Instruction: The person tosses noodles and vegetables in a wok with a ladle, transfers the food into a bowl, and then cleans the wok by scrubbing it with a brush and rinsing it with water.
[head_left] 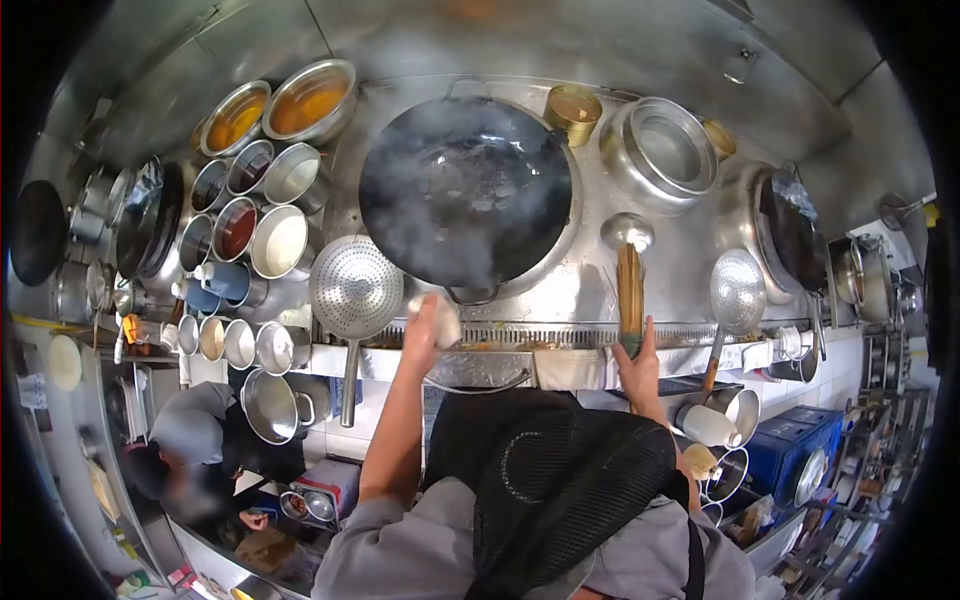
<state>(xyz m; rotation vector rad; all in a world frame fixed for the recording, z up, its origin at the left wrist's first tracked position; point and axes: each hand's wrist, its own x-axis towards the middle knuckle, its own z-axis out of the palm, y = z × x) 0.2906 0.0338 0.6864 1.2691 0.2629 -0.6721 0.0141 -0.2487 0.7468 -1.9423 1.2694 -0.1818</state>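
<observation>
A white folded cloth (446,322) is gripped in my left hand (421,338), just below the near handle of a large black wok (465,190). Vapor rises from the wok, and its dark inside looks wet and shiny. My right hand (640,372) is closed around the green-wrapped lower end of a bamboo wok brush (630,288), whose bristles point away from me. Beyond the brush tip lies a round metal ladle bowl (628,232). Left of the wok, a perforated strainer (356,287) rests with its handle toward me.
Metal pots of sauces and seasonings (280,242) crowd the left side, with two bowls of orange liquid (309,100) behind. A gold tin (573,113) and stacked steel pots (668,150) stand at the back right. Another person (190,440) is at lower left.
</observation>
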